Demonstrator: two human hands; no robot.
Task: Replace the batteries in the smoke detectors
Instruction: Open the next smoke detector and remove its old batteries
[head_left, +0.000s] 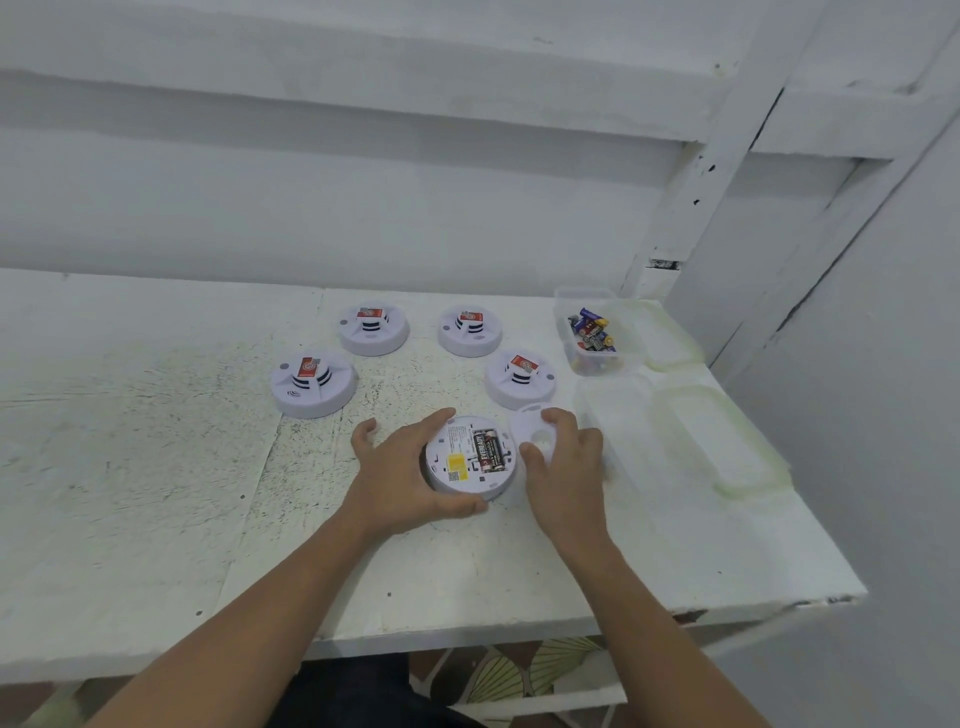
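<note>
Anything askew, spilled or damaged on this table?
Nothing serious. One smoke detector lies face down with its batteries exposed, gripped by the left hand, its cover in the right hand: that fits the job. Only the table paint looks worn and speckled.

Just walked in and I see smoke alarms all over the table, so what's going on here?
A person is changing smoke detector batteries. Their left grip holds an upturned detector on the table, its compartment open with black batteries inside. Their right grip holds the removed back cover just beside it. Four other detectors sit face up farther back, and a clear tub of loose batteries stands at the right.
</note>
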